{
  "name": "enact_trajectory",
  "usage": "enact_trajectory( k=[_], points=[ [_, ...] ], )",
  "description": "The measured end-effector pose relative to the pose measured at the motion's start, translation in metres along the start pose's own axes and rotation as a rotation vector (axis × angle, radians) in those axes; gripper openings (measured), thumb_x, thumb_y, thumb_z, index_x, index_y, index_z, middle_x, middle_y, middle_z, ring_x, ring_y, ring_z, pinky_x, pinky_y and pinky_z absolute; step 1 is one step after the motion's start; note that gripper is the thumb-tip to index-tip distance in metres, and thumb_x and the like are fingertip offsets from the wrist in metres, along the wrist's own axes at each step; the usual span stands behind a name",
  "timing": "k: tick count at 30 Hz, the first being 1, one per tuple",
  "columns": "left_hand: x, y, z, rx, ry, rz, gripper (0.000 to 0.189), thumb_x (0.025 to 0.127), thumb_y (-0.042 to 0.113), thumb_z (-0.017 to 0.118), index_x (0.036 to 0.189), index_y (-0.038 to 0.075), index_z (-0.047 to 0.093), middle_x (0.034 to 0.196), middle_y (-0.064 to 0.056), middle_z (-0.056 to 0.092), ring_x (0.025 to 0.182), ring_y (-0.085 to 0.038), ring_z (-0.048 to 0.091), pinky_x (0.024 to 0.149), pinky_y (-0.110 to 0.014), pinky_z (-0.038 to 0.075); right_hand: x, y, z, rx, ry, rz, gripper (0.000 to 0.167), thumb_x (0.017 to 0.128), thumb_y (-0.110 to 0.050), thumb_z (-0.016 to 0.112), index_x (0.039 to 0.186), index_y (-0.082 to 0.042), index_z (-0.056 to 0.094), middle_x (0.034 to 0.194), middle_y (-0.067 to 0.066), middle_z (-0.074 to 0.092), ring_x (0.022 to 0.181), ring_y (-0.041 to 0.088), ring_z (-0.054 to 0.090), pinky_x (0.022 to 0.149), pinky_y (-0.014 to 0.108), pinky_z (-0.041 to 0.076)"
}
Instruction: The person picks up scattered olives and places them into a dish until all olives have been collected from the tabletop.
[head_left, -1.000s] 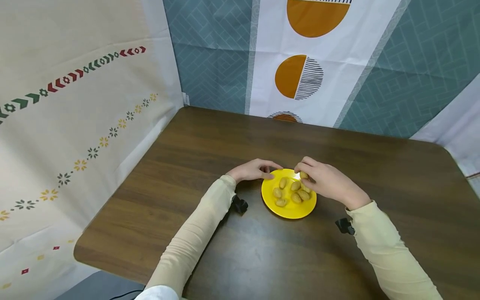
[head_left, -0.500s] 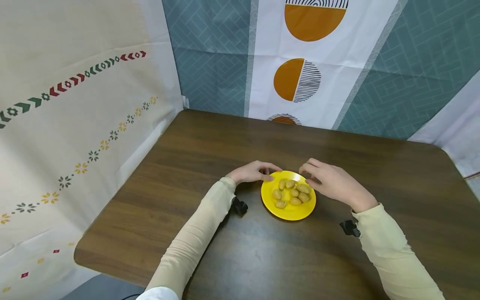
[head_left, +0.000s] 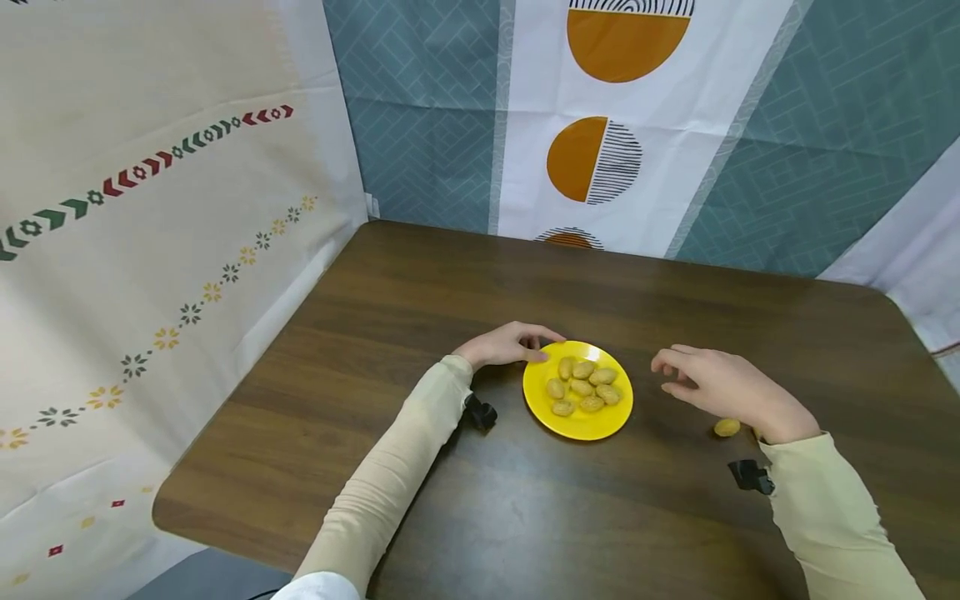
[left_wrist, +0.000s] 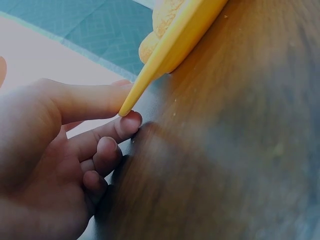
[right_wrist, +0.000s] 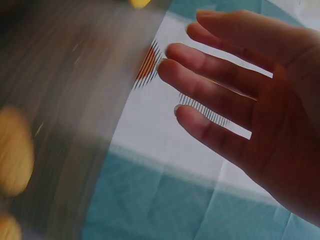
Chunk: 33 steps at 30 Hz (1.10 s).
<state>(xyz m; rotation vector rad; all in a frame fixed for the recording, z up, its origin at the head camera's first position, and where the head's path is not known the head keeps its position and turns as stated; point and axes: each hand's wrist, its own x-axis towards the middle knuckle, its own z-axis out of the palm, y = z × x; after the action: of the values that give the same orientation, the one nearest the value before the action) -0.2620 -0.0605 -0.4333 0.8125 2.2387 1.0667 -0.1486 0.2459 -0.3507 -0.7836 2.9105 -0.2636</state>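
Observation:
On the table lies a yellow plate (head_left: 579, 429) bearing several small oval yellow-brown pieces (head_left: 582, 387), rough like nuts or little potatoes; their kind is unclear. My left hand (head_left: 512, 343) pinches the plate's left rim, and in the left wrist view the thumb lies over the rim (left_wrist: 145, 80) with a fingertip under it. To the plate's right, my right hand (head_left: 723, 383) hovers with loosely bent fingers spread apart, holding nothing. One oval piece (head_left: 727, 427) rests on the table beside the right wrist, with another partly hidden behind it. In the right wrist view two pieces (right_wrist: 14, 152) appear at the left.
The brown wooden table (head_left: 360, 350) extends around the plate. A patterned cloth (head_left: 420, 125) hangs behind its far edge, and a cream cloth (head_left: 150, 275) hangs along the left side.
My right hand held an oval piece over the plate, let it go there, then moved right, away from the plate. A piece on the table came into view. The left hand stayed on the rim.

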Motion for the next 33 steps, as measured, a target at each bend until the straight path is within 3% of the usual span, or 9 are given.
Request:
enact_trajectory(
  k=[4, 8, 12, 17, 22, 29, 33],
  points=[
    [0.001, 0.0, 0.0, -0.001, 0.0, -0.005, 0.04, 0.097, 0.023, 0.06, 0.136, 0.028, 0.057, 0.101, -0.006, 0.06, 0.089, -0.019, 0.051, 0.077, -0.026, 0.042, -0.019, 0.02, 0.002, -0.006, -0.048, 0.062, 0.028, 0.083, -0.015, 0.075, 0.107, -0.009, 0.063, 0.094, 0.0, 0.065, 0.083, 0.016, 0.061, 0.066, 0.035, 0.053],
    [0.002, 0.0, -0.002, -0.007, 0.003, -0.011, 0.039, 0.096, 0.024, 0.06, 0.135, 0.028, 0.057, 0.102, -0.005, 0.059, 0.09, -0.019, 0.051, 0.077, -0.026, 0.042, -0.04, 0.046, 0.006, 0.011, -0.093, 0.12, 0.038, 0.082, -0.019, 0.075, 0.114, -0.007, 0.059, 0.103, 0.008, 0.065, 0.091, 0.025, 0.064, 0.068, 0.041, 0.053],
    [0.001, -0.002, -0.002, -0.009, 0.007, -0.022, 0.039, 0.096, 0.024, 0.061, 0.134, 0.029, 0.058, 0.1, -0.005, 0.059, 0.089, -0.019, 0.051, 0.076, -0.026, 0.042, -0.058, 0.068, 0.009, 0.075, -0.206, 0.173, 0.049, 0.082, -0.022, 0.075, 0.121, -0.003, 0.053, 0.109, 0.017, 0.06, 0.096, 0.034, 0.064, 0.07, 0.045, 0.053],
    [0.001, -0.002, 0.0, -0.013, 0.002, -0.008, 0.039, 0.096, 0.023, 0.061, 0.135, 0.028, 0.058, 0.099, -0.007, 0.06, 0.087, -0.019, 0.051, 0.074, -0.025, 0.042, -0.076, 0.087, 0.013, 0.105, -0.317, 0.195, 0.045, 0.082, -0.02, 0.075, 0.115, -0.001, 0.052, 0.091, 0.011, 0.057, 0.075, 0.019, 0.056, 0.064, 0.035, 0.046],
    [0.001, -0.003, 0.0, -0.022, 0.005, -0.008, 0.039, 0.096, 0.023, 0.061, 0.135, 0.027, 0.058, 0.099, -0.006, 0.06, 0.086, -0.019, 0.051, 0.073, -0.025, 0.042, -0.082, 0.088, 0.021, 0.124, -0.312, 0.161, 0.03, 0.085, -0.015, 0.072, 0.107, -0.006, 0.053, 0.077, -0.001, 0.049, 0.062, 0.006, 0.039, 0.06, 0.024, 0.034],
    [0.0, -0.001, -0.001, -0.014, 0.0, -0.011, 0.04, 0.096, 0.022, 0.061, 0.135, 0.026, 0.058, 0.1, -0.006, 0.06, 0.088, -0.018, 0.051, 0.075, -0.025, 0.042, -0.08, 0.087, 0.02, 0.115, -0.307, 0.103, 0.022, 0.085, -0.01, 0.071, 0.098, -0.01, 0.054, 0.074, -0.004, 0.046, 0.062, 0.001, 0.037, 0.059, 0.022, 0.033],
    [0.0, -0.001, -0.001, -0.011, 0.001, -0.011, 0.04, 0.096, 0.022, 0.06, 0.136, 0.026, 0.057, 0.101, -0.006, 0.06, 0.089, -0.018, 0.051, 0.076, -0.025, 0.042, -0.079, 0.085, 0.014, 0.095, -0.258, 0.064, 0.019, 0.086, -0.01, 0.07, 0.098, -0.011, 0.055, 0.073, -0.006, 0.046, 0.06, -0.002, 0.037, 0.057, 0.02, 0.034]
  ],
)
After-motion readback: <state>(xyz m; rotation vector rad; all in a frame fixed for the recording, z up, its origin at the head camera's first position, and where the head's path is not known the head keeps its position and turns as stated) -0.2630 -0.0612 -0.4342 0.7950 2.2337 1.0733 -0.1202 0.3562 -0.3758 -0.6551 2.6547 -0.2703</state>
